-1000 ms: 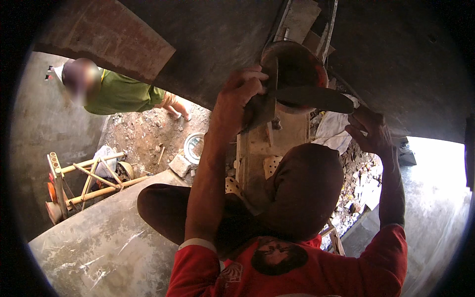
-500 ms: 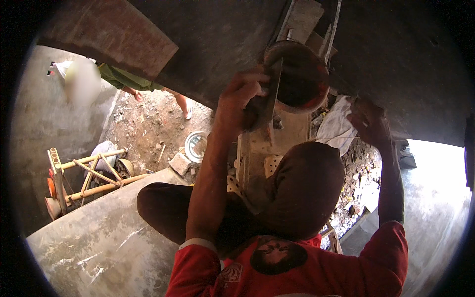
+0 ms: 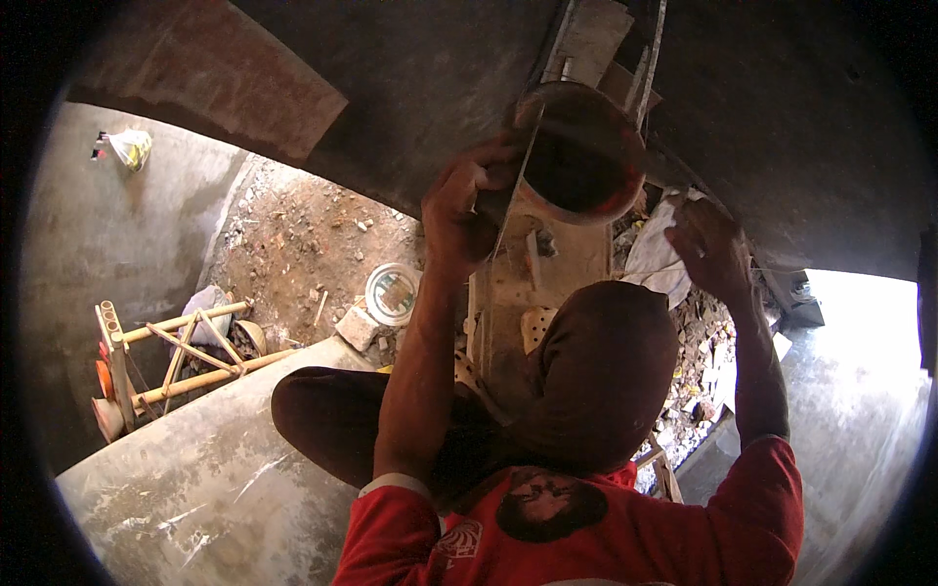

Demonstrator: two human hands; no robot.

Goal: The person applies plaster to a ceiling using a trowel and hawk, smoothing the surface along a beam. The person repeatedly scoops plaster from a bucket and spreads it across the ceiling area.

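Note:
My left hand (image 3: 457,215) is raised and closed on a thin flat board (image 3: 523,171), seen nearly edge-on. The board stands upright against the left rim of a round dark bucket (image 3: 586,200) with a reddish inner rim. What lies in the bucket is too dark to tell. My right hand (image 3: 708,249) is up at the lower edge of the dark concrete surface (image 3: 782,137), its fingers bent. A thin dark edge runs just above those fingers; shadow hides what they grip. Below the right hand hangs a pale cloth (image 3: 655,259).
My bent knee (image 3: 611,371) rises below the bucket. A pale concrete ledge (image 3: 225,488) lies at lower left, beside a bamboo frame (image 3: 186,337). Rubble covers the ground (image 3: 303,239), with a round white-rimmed container (image 3: 393,293) on it. A bag (image 3: 132,148) hangs at the left wall.
Both hands have shifted slightly left, and the right has come down a little. The board has tilted and moved left with the left hand. Another person at upper left has gone from view.

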